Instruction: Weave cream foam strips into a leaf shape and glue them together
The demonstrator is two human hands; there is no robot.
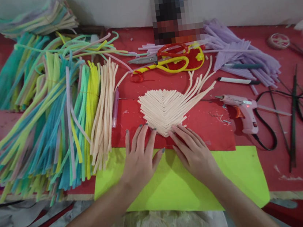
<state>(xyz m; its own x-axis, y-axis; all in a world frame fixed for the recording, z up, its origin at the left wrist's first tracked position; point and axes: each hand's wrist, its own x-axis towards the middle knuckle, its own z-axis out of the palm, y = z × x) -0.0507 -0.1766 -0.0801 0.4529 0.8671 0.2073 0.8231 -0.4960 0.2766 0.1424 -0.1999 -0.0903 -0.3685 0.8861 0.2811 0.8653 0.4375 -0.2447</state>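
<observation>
A leaf-shaped piece of cream pipe cleaners (163, 106), laid in a herringbone pattern, lies flat on a red sheet (212, 135). Long loose ends fan out from its upper right side. My left hand (139, 151) rests with fingers spread, fingertips touching the lower left edge of the piece. On the lower right edge lie the outstretched fingertips of my right hand (193, 147). Neither hand grips anything. Under both wrists is a lime-green sheet (176, 184).
Bundles of coloured pipe cleaners (57, 114) crowd the left. Scissors (167, 58) with yellow and red handles lie behind the piece. To the right are a pink glue gun (243, 111) with a black cord, a white pen (237, 81), and purple pipe cleaners (232, 48).
</observation>
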